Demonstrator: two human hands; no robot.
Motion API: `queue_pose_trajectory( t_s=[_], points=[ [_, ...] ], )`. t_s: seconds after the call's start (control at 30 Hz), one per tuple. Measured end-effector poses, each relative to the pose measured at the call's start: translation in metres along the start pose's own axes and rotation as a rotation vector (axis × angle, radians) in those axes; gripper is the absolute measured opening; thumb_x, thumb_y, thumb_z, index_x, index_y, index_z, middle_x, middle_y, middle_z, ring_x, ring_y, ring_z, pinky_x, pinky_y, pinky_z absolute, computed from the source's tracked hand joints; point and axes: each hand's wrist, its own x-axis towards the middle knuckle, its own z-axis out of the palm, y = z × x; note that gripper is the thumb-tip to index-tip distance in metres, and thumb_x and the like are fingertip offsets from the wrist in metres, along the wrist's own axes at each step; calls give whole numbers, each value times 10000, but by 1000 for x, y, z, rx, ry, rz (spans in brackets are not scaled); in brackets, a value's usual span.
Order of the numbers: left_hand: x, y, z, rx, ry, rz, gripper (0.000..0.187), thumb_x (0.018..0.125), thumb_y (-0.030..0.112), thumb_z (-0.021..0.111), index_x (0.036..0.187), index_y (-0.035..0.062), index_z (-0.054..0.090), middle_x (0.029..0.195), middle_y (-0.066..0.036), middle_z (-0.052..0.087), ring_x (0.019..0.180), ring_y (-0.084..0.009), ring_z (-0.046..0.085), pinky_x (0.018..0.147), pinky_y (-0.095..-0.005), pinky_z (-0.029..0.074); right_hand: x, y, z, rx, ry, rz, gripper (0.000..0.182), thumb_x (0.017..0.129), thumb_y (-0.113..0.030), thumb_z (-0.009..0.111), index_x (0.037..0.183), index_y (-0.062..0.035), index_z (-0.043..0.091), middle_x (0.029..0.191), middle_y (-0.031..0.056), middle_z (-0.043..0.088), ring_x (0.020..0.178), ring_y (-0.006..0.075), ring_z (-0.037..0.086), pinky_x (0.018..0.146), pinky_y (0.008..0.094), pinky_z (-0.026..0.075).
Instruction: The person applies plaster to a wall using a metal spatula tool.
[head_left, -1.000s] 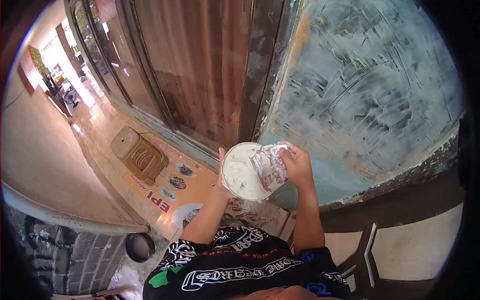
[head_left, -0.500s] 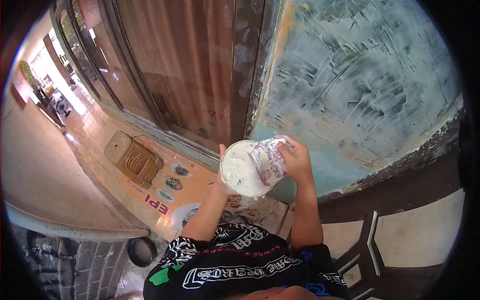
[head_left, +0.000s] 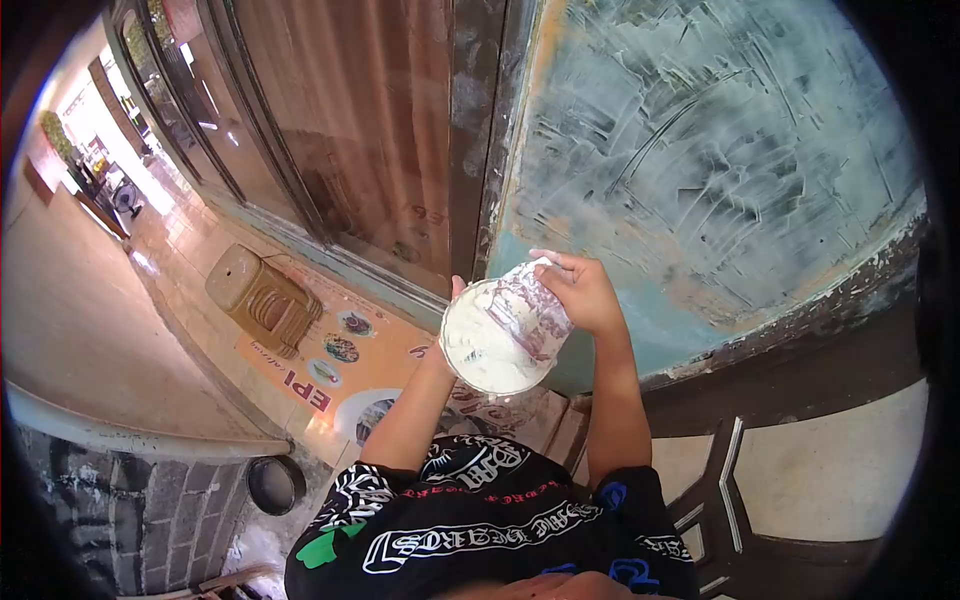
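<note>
A round container of white paste (head_left: 485, 345) rests in my left hand (head_left: 448, 350), whose fingers show at its left rim while the rest is hidden beneath. Held in my right hand (head_left: 585, 292) is a flat, flexible scraper (head_left: 535, 312), smeared with white and reddish-purple. The scraper lies tilted over the right side of the container, its lower edge at the paste. My right thumb and fingers pinch its upper end.
A wall panel streaked with white paste (head_left: 700, 150) stands ahead on the right, beside a dark-framed window (head_left: 350, 130). On the floor are a brown plastic stool (head_left: 262, 298), an orange banner (head_left: 310, 370) and a dark round bucket (head_left: 275, 485).
My right hand and the scraper have moved slightly up and left over the container. The view has shifted a little to the right.
</note>
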Motion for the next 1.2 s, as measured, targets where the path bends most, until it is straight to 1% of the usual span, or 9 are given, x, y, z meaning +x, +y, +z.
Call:
queue_pose_trajectory(
  t_s=[0.27, 0.33, 0.77, 0.83, 0.87, 0.9, 1.0, 1.1, 1.2],
  points=[
    [7, 5, -9, 31, 20, 29, 1123, 775, 890, 367, 1509, 41, 355, 1507, -210, 424, 1353, -414, 447, 1124, -582, 355, 4, -1, -3, 8, -24, -24, 233, 913, -176, 710, 1007, 36, 720, 812, 14, 697, 736, 55, 557, 673, 255, 486],
    [9, 8, -11, 86, 51, 49, 1108, 789, 881, 349, 1510, 40, 351, 1505, -210, 426, 1349, -414, 452, 1121, -582, 360, 2, -8, -3, -206, 1, -6, 233, 912, -198, 714, 957, 31, 720, 743, 3, 670, 692, 54, 539, 629, 267, 470],
    [16, 22, -3, 264, 86, 73, 1110, 763, 873, 434, 1536, 84, 313, 1536, -175, 398, 1362, -409, 438, 1110, -588, 367, 7, -5, 1, 112, 116, -105, 209, 971, -164, 645, 985, 35, 706, 809, 16, 697, 704, 45, 577, 624, 235, 474],
    [20, 24, 3, 683, 230, 148, 1109, 756, 880, 437, 1538, 103, 316, 1528, -177, 409, 1342, -418, 457, 1071, -608, 402, 3, -17, 5, 142, 126, -83, 195, 987, -143, 620, 1022, 38, 683, 842, 33, 703, 718, 46, 586, 636, 227, 473],
    [23, 26, -1, 354, 171, 101, 1098, 747, 898, 416, 1537, 140, 329, 1503, -194, 435, 1275, -459, 508, 963, -653, 469, 3, -18, 5, 138, 168, -129, 195, 994, -142, 609, 1034, 37, 677, 853, 32, 706, 722, 50, 598, 645, 229, 481],
    [27, 26, 1, 352, 167, 88, 1098, 747, 898, 416, 1537, 140, 329, 1503, -194, 435, 1275, -459, 508, 963, -653, 469, 3, -21, 4, 131, 213, -175, 196, 1001, -140, 599, 1047, 37, 671, 864, 32, 708, 725, 54, 609, 654, 231, 490],
    [35, 22, 18, 538, 124, 22, 1101, 721, 944, 344, 1528, 195, 341, 1424, -262, 485, 1039, -588, 589, 677, -726, 518, -2, -33, 1, 105, 260, -204, 199, 1009, -157, 594, 1079, 25, 637, 885, 30, 701, 749, 51, 607, 667, 227, 484],
    [45, 25, 24, 401, -66, -186, 1157, 680, 974, 336, 1536, 196, 312, 1383, -308, 494, 963, -622, 596, 609, -710, 533, -6, -39, -6, 117, 291, -243, 178, 1015, -141, 575, 1095, 13, 611, 901, 15, 675, 780, 48, 586, 684, 220, 467],
    [57, 25, 29, 417, -16, -147, 1226, 642, 1002, 317, 1540, 169, 278, 1368, -337, 487, 940, -630, 596, 586, -675, 564, -9, -49, -23, -118, 387, -318, 140, 980, -123, 602, 1064, -16, 632, 865, -5, 643, 765, 82, 562, 724, 257, 468]
  ],
)
